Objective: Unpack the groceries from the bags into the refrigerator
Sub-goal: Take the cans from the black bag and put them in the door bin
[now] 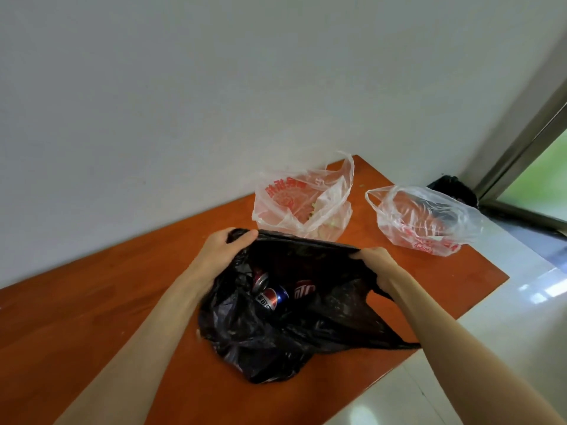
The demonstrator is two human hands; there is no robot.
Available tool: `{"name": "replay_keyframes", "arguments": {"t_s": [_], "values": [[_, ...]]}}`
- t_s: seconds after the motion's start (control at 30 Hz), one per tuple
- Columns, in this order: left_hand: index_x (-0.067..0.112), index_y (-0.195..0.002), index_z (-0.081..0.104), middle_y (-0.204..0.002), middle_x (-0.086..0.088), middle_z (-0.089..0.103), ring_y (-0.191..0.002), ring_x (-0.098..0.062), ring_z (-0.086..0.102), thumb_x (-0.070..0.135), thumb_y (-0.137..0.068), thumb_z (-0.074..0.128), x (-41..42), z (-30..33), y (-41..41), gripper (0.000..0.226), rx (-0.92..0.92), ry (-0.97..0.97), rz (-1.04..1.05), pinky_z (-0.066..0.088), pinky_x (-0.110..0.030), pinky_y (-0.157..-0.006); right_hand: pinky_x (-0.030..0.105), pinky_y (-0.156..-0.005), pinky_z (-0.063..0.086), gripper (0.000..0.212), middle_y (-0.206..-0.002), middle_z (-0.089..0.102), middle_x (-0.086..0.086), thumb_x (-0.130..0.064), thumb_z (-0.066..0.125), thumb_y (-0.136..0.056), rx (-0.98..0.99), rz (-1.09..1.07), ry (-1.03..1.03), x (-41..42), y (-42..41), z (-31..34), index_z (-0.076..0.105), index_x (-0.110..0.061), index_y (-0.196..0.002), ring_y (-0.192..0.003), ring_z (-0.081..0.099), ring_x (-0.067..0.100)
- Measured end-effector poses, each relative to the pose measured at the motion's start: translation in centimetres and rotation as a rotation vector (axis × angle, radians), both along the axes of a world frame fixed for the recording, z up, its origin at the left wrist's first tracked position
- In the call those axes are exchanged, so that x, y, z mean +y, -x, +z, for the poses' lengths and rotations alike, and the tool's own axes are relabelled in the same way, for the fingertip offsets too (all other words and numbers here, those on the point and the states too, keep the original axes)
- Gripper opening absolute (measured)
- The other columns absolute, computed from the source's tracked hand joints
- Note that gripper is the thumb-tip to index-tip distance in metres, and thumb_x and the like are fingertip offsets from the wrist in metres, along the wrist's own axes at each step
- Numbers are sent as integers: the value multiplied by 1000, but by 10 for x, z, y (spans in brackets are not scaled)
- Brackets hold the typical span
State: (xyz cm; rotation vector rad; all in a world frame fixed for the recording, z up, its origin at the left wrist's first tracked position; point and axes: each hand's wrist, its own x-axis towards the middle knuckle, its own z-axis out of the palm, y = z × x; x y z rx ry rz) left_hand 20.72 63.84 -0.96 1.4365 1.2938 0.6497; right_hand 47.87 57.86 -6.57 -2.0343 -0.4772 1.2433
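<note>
White wall, orange table [92, 302], both hands' grip stretching black bag [276, 332] mouth

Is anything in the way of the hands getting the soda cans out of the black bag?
Nothing visible blocks them. The left hand and right hand hold the black bag stretched open, and the cans lie uncovered inside. Both hands are busy with the bag's rim, though, so one probably must let go to reach in.

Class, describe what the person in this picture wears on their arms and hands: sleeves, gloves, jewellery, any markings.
Both forearms are bare as far as the frame shows, with no sleeve in view. The left hand and right hand wear no gloves. No watch, ring, bracelet or marking shows on either.
</note>
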Motion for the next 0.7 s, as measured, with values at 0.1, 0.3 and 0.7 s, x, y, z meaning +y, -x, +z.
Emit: {"name": "replay_keyframes", "arguments": {"t_s": [0.1,0.3,0.7], "values": [[7,-90,66,-87,-8,68,-79,-22,65,33,-83,66,24,-12,10,27,57,-31,102,48,-28,-65,41,-81,54,36,-99,69,18,-22,75,-77,95,274,33,-15,4,1,67,3,-101,-91,67,34],[1,-90,64,-87,-10,66,-82,-26,63,36,-86,62,45,-30,7,36,163,-143,6,46,-33,-71,22,-53,37,60,-69,49,-1,-71,60,-70,-139,529,159,-39,19,-17,45,-14,-68,-56,49,11],[28,-93,72,-98,13,69,-93,-4,62,56,-68,62,49,-50,37,38,388,106,-553,43,-19,-78,39,-73,45,30,-81,67,19,-24,44,-97,744,-365,-50,-80,18,-34,59,2,-98,-80,61,31]]}}
